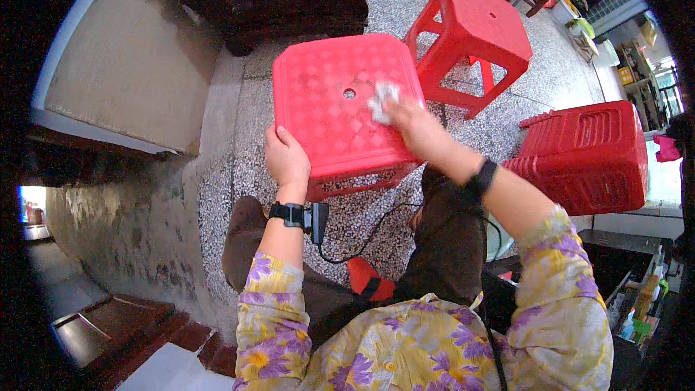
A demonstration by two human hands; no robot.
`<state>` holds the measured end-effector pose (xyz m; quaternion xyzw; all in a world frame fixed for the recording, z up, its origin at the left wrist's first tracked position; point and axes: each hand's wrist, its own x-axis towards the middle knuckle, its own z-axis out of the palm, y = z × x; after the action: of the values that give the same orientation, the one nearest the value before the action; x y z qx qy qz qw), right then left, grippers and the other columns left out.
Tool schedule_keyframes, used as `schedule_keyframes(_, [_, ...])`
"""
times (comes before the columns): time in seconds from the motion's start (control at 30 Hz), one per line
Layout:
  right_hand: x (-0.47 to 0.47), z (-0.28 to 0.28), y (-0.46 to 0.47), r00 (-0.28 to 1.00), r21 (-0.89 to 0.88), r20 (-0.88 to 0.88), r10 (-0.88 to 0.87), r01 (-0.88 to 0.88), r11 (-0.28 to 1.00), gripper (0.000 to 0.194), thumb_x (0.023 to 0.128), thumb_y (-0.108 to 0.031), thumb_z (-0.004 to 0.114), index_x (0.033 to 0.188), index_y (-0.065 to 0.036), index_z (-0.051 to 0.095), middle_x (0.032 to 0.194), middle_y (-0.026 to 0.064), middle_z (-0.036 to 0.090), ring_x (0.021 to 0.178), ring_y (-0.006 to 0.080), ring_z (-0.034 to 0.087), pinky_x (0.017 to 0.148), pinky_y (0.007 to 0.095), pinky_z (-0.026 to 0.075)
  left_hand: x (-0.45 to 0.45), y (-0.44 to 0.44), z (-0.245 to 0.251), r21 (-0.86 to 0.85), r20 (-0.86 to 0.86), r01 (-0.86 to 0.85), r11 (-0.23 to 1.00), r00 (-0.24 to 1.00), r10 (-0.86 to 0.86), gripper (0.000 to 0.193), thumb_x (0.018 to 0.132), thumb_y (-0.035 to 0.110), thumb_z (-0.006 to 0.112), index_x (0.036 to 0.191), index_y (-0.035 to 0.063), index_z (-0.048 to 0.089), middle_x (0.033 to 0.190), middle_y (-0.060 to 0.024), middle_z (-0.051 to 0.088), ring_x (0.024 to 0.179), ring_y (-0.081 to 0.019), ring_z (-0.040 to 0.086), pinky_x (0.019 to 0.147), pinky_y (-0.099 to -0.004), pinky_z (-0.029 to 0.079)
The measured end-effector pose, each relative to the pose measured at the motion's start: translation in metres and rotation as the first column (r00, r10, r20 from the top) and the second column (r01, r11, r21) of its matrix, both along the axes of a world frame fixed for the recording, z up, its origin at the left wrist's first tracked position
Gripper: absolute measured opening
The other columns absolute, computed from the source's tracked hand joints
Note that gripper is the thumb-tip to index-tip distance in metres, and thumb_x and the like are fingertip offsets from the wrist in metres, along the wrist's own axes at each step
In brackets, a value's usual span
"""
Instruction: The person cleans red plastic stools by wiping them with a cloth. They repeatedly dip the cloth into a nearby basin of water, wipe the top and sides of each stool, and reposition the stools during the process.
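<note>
A red plastic stool (326,130) stands upright in front of me, its square seat patterned with diamonds and pierced by a round hole near the middle. At the seat's near left corner, my left hand (288,160) grips the edge, thumb on top. My right hand (415,125), slightly blurred, holds a crumpled white cloth or wipe (384,102) against the right part of the seat, just right of the hole. Both wrists wear black straps; the left one carries a small black device with a cable.
Another red stool (486,21) stands behind to the right. Red stools or a stack of them (589,157) lie on their side at the right. Dark wooden furniture (304,5) is at the back; a wall (136,228) runs along the left. A black cable (374,228) hangs between my legs.
</note>
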<state>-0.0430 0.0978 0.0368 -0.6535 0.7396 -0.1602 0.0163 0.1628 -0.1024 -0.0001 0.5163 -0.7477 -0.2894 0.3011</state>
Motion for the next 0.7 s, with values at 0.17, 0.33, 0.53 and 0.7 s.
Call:
schedule_keyframes(0.17, [-0.011, 0.001, -0.010, 0.984, -0.122, -0.018, -0.177, 0.174, 0.977, 0.045, 0.082, 0.000, 0.046, 0.127, 0.000, 0.053, 0.133, 0.0218, 0.048, 0.126, 0.0369, 0.044, 0.110, 0.0447, 0.030, -0.002, 0.002, 0.000, -0.024, -0.026, 0.004, 1.000, 1.000, -0.005, 0.031, 0.096, 0.027, 0.042, 0.109, 0.0020, 0.056, 0.097, -0.0241, 0.063, 0.089, -0.0429, 0.059, 0.077, -0.0497, 0.046])
schedule_keyframes(0.33, [-0.036, 0.007, -0.032, 0.971, -0.086, -0.117, -0.210, 0.201, 0.976, 0.044, 0.085, 0.001, 0.043, 0.129, 0.003, 0.048, 0.135, 0.0238, 0.046, 0.130, 0.0383, 0.038, 0.112, 0.0446, 0.027, 0.001, 0.002, 0.000, 0.001, 0.034, 0.012, 1.000, 0.999, -0.012, 0.031, 0.096, 0.028, 0.043, 0.107, 0.0024, 0.056, 0.098, -0.0242, 0.063, 0.089, -0.0433, 0.059, 0.077, -0.0502, 0.046])
schedule_keyframes(0.53, [-0.011, 0.016, 0.013, 0.989, 0.082, -0.147, -0.001, 0.013, 0.997, 0.049, 0.082, -0.006, 0.048, 0.130, 0.001, 0.048, 0.133, 0.0182, 0.049, 0.128, 0.0348, 0.042, 0.112, 0.0420, 0.030, -0.002, 0.000, -0.002, 0.026, 0.019, -0.006, 1.000, 1.000, 0.005, 0.031, 0.096, 0.029, 0.043, 0.108, 0.0026, 0.056, 0.098, -0.0240, 0.063, 0.089, -0.0436, 0.059, 0.077, -0.0504, 0.046])
schedule_keyframes(0.7, [-0.018, 0.008, -0.015, 0.976, -0.122, -0.111, -0.187, 0.174, 0.977, 0.048, 0.081, 0.001, 0.051, 0.129, 0.000, 0.051, 0.136, 0.0201, 0.046, 0.129, 0.0373, 0.041, 0.108, 0.0398, 0.034, -0.001, 0.001, -0.005, -0.007, -0.018, 0.014, 1.000, 1.000, -0.014, 0.039, 0.095, 0.037, 0.048, 0.109, 0.0014, 0.057, 0.101, -0.0223, 0.064, 0.093, -0.0420, 0.060, 0.079, -0.0487, 0.047])
